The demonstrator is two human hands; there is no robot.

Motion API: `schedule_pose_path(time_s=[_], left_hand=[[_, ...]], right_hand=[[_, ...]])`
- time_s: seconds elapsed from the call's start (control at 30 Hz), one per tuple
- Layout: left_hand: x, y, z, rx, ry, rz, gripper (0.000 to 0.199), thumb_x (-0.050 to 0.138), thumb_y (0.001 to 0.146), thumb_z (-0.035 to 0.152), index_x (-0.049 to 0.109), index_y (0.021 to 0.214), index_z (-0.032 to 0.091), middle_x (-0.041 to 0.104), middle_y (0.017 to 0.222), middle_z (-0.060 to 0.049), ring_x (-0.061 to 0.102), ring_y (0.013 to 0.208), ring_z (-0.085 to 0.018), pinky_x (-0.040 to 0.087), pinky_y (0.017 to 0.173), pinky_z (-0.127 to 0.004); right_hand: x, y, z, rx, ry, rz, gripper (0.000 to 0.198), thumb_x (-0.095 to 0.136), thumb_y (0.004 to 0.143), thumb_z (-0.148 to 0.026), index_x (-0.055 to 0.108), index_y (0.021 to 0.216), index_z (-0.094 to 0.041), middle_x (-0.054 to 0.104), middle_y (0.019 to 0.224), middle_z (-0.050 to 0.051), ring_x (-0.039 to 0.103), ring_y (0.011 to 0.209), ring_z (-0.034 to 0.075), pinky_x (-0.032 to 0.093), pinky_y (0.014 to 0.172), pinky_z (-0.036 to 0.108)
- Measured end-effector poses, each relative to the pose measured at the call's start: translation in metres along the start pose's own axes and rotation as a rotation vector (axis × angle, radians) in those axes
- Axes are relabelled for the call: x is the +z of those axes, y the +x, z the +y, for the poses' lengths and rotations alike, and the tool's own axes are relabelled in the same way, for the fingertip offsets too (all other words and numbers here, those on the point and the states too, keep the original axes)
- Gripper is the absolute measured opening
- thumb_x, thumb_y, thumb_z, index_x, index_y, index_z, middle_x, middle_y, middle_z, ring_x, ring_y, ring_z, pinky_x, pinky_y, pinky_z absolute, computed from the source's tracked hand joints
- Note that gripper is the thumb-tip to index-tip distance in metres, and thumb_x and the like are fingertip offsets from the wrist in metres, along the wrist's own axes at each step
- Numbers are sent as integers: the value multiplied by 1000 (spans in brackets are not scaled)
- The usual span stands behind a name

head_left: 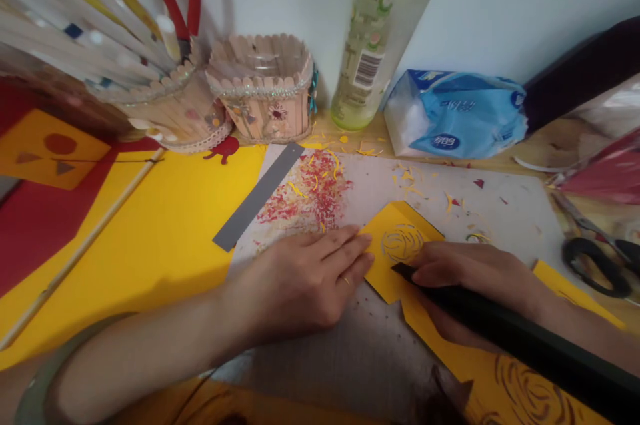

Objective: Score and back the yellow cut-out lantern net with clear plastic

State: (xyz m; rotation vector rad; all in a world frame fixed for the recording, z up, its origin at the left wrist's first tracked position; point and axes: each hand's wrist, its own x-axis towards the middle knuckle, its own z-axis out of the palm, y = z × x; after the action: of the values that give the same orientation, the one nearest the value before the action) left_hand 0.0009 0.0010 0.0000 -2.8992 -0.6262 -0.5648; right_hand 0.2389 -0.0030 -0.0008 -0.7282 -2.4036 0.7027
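A yellow paper piece point(383, 282) with a swirling rose-like cut-out lies on a grey board point(320, 358). My left hand point(320, 272) rests flat, fingers stretched out, with its fingertips on the paper's left edge. On the right side of the paper, my right hand point(470, 272) is closed around a long black tool point(530, 338); its working tip is not clear. Below that hand lies another yellow paper piece point(460, 352) with a larger swirl cut-out.
Red and yellow scraps point(325, 185) litter the board beside a grey ruler point(257, 198). Scissors point(595, 252) lie at right. Behind stand a stick-sided holder point(267, 105), a pen holder point(180, 115), a green bottle point(370, 45) and a tissue pack point(460, 112). Yellow sheets point(165, 225) and a wooden stick point(85, 248) lie left.
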Motion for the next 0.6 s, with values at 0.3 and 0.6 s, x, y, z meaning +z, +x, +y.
schedule_pose_path(time_s=[0.3, 0.6], left_hand=[[-1, 0, 0, -3, 6, -15, 30, 39, 92, 12, 64, 108, 10, 67, 113, -8, 63, 105, -23, 56, 79, -32], [-1, 1, -1, 16, 6, -11, 29, 39, 93, 11, 63, 107, 10, 67, 112, -7, 62, 105, -21, 55, 80, -31]], right_hand=[[3, -4, 2, 41, -23, 61, 24, 51, 70, -4, 44, 83, -23, 54, 62, -4, 50, 52, 8, 37, 47, 17], [0, -5, 3, 155, 71, 41, 25, 54, 72, -8, 47, 89, -25, 60, 62, -6, 53, 44, 6, 42, 44, 15]])
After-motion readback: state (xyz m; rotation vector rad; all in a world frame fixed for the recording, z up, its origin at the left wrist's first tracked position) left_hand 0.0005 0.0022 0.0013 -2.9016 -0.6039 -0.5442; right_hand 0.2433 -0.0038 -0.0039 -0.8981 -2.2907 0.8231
